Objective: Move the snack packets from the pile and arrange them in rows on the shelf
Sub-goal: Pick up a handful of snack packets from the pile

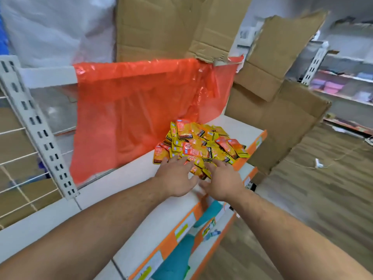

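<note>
Counting hands: two, left hand (175, 176) and right hand (224, 183). Spotting one pile of snack packets (201, 144), dozens in heap, too jumbled for exact tally. Logging one orange plastic sheet (137, 102). Tallying cardboard, three pieces: tall back cardboard (161, 27), torn upper cardboard (282, 47), lower right cardboard (272, 122). Counting shelf levels, two clear: top shelf (121, 178), lower tier (247, 171). Noting two slotted uprights: near upright (36, 126), far upright (314, 63). Catching at least two teal packs (175, 259) low down. Adding one white cable (319, 163) on floor.
</note>
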### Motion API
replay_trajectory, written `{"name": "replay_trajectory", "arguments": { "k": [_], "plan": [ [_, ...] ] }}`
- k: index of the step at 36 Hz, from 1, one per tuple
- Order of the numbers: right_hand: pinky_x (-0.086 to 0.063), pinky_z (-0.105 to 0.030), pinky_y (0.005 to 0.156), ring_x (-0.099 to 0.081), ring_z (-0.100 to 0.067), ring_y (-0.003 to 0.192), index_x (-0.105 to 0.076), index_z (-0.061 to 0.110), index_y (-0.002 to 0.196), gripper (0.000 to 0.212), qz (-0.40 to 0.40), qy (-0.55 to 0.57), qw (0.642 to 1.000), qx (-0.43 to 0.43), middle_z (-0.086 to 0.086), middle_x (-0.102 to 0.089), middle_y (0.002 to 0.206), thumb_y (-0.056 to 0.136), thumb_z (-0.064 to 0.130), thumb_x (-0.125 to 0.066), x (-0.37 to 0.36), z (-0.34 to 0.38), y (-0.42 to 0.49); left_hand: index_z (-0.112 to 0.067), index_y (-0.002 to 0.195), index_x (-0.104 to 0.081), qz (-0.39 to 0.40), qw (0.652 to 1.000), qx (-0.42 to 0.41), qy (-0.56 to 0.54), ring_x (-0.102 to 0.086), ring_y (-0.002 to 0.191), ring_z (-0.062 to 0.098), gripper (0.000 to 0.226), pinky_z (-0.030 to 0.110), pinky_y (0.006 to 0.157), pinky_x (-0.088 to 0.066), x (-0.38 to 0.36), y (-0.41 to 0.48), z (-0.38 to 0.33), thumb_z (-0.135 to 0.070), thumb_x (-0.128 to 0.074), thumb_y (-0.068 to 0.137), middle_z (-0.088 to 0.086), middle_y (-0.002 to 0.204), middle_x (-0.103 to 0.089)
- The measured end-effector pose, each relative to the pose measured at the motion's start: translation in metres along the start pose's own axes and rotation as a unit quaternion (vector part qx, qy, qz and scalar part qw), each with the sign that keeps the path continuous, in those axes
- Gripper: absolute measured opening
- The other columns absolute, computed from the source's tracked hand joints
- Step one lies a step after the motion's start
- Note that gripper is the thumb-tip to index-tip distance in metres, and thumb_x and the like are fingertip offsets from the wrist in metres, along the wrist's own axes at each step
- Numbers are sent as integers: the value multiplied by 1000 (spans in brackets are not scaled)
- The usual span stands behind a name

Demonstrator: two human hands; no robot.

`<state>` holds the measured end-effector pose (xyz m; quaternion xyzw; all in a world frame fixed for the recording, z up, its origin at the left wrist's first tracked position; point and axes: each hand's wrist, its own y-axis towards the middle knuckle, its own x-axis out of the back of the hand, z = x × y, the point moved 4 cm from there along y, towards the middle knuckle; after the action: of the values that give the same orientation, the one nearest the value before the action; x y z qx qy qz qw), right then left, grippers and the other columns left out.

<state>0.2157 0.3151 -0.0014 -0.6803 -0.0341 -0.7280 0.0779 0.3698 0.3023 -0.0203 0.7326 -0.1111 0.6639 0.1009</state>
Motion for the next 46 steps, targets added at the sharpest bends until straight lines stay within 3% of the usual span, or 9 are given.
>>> {"name": "replay_trajectory", "arguments": {
  "k": [9,15,20,24,27,30,33,39,46],
  "plan": [
    [-33,-47,114,-29,-31,144,-33,32,152,73,0,-2,1000,22,-3,-29,161,88,61,-53,-3,-62,88,-29,153,-28,-7,1000,25,15,-18,149,27,65,57,119,-13,-8,91,-16,-58,-32,95,1,160,-29],
    [-42,-46,107,-42,-33,133,-37,28,149,73,4,-20,998,63,-6,-41,151,87,62,-54,-5,-119,149,-27,142,-44,-47,996,65,37,-41,131,27,63,50,109,-31,-16,148,-42,-58,-29,90,2,140,-52],
    [-41,-43,106,-42,-32,134,-37,33,149,72,15,-20,995,98,-5,-42,150,86,63,-55,-3,-160,184,-24,140,-47,-41,993,96,54,-44,123,29,58,44,101,-38,-16,187,-78,-53,-38,91,5,130,-56],
    [-40,-42,107,-43,-31,134,-35,36,150,72,29,-10,991,130,-1,-39,153,87,65,-53,-3,-188,205,-19,125,-57,-57,988,138,47,-47,114,30,46,43,95,-40,-14,213,-102,-48,-44,91,8,117,-60],
    [-41,-42,107,-43,-30,134,-37,31,149,72,46,-11,990,136,0,-39,153,88,65,-52,-8,-204,215,-17,124,-56,-60,985,157,35,-49,111,30,44,42,90,-42,-18,225,-116,-46,-48,92,9,112,-62],
    [-43,-41,100,-49,-31,126,-39,27,147,71,42,-10,991,129,-5,-50,141,89,66,-51,-9,-217,223,-15,118,-55,-68,979,190,-2,-55,106,32,40,39,77,-47,-20,235,-123,-43,-50,91,11,104,-63],
    [-43,-39,95,-51,-31,122,-37,28,146,68,40,-5,993,110,-7,-58,129,91,65,-48,-9,-226,227,-15,122,-50,-57,974,217,-21,-59,102,33,43,34,65,-39,-21,243,-130,-44,-52,92,11,105,-66],
    [-44,-40,91,-52,-29,118,-44,19,133,60,45,1,995,93,-6,-64,122,91,62,-48,-10,-236,239,-14,120,-45,-55,960,271,-46,-64,97,34,50,33,55,-31,-19,255,-136,-43,-66,85,10,104,-67],
    [-49,-35,84,-61,-27,110,-43,15,127,68,55,99,992,53,-5,-62,121,82,59,-68,-12,-240,245,-8,117,-36,-74,929,332,-149,-57,68,30,56,32,46,-32,-27,262,-131,-20,-73,77,3,72,-53]
  ]
}}
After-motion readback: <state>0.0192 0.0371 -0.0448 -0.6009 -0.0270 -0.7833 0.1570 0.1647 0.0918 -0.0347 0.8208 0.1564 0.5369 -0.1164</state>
